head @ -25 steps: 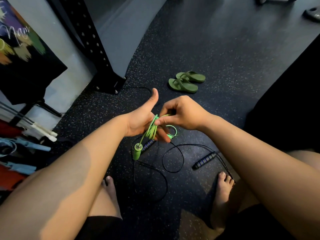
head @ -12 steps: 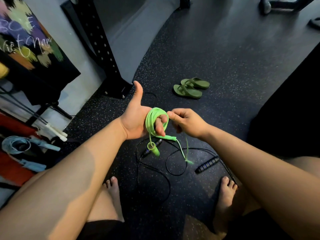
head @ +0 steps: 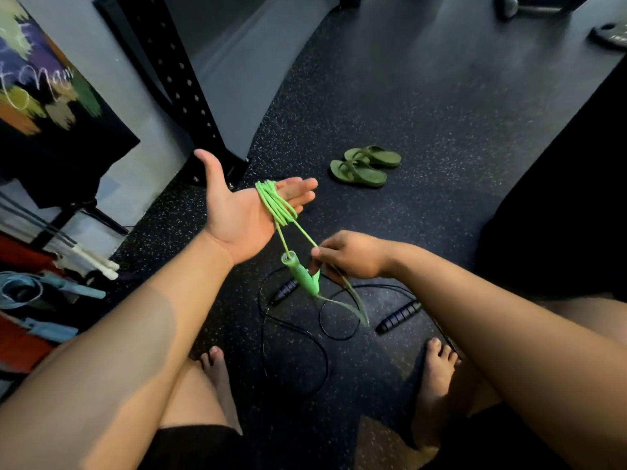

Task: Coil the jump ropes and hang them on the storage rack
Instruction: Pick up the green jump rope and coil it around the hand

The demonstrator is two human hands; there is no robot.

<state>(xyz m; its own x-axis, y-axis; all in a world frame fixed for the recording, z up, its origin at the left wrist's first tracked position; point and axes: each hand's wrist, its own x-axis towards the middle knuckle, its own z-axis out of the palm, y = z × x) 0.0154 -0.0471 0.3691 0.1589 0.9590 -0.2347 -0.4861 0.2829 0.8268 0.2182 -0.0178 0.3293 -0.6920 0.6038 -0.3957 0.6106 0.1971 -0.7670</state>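
Observation:
A green jump rope (head: 275, 205) is wound in several loops round the straight fingers of my left hand (head: 244, 212), which lies palm up. One green handle (head: 302, 274) hangs from the loops below that hand. My right hand (head: 349, 254) pinches a strand of the green rope just below and to the right of the loops, with the blurred rope end trailing under it. A black jump rope (head: 295, 337) with dark ribbed handles (head: 400, 315) lies loose on the floor between my bare feet.
A black perforated rack upright (head: 176, 79) stands at the upper left by the grey wall. Green flip-flops (head: 364, 166) lie on the speckled rubber floor ahead. White and blue rope handles (head: 84, 266) sit at the left edge. A weight plate (head: 610, 35) lies far right.
My left hand has opened flat, palm up, with the loops still round its fingers. My right hand has dropped lower and pulled a strand down. The green handle has swung lower.

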